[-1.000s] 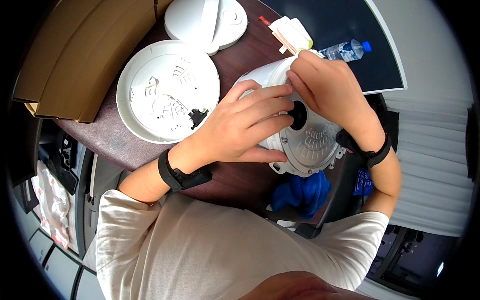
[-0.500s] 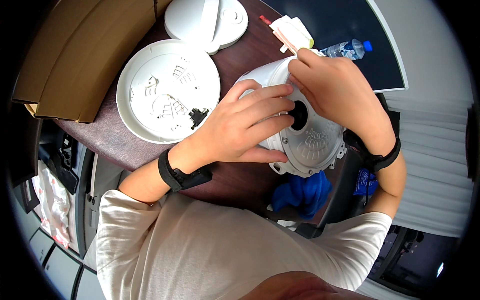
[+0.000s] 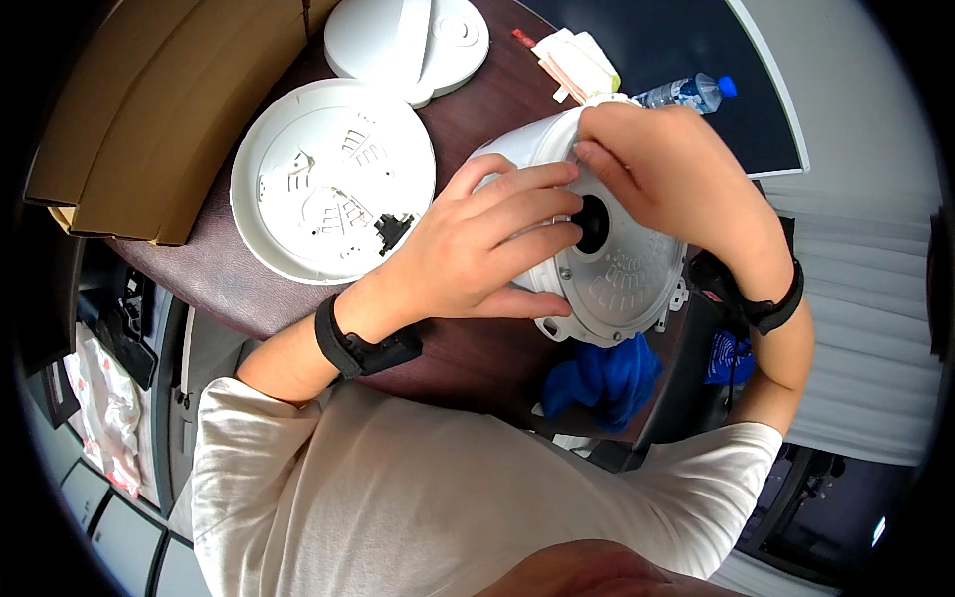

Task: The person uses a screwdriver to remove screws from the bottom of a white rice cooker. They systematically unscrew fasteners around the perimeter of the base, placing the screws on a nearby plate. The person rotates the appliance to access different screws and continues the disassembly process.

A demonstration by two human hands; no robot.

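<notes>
A white rounded appliance body [image 3: 527, 142] lies tilted on the table, its round metal underside [image 3: 629, 284] facing me. This underside has vent slots, screws and a dark central hole [image 3: 591, 225]. My left hand [image 3: 468, 239] rests on its left side, fingers spread over the edge toward the hole and thumb low near the rim. Bent over the upper right of the underside, my right hand [image 3: 662, 164] has curled fingers at the rim. Its fingertips are mostly hidden, so anything between them cannot be made out.
Left of the body lies a round white cover [image 3: 298, 234] with slots, a small black part [image 3: 393, 232] on it. Behind is a white lid-like piece [image 3: 453, 65]. A cardboard box [image 3: 169, 109], a water bottle [image 3: 696, 94], a packet [image 3: 577, 60] and blue cloth [image 3: 602, 383] surround the work.
My right hand has turned and its fingers have curled further down over the rim. My left hand keeps its place on the appliance body, which has barely shifted.
</notes>
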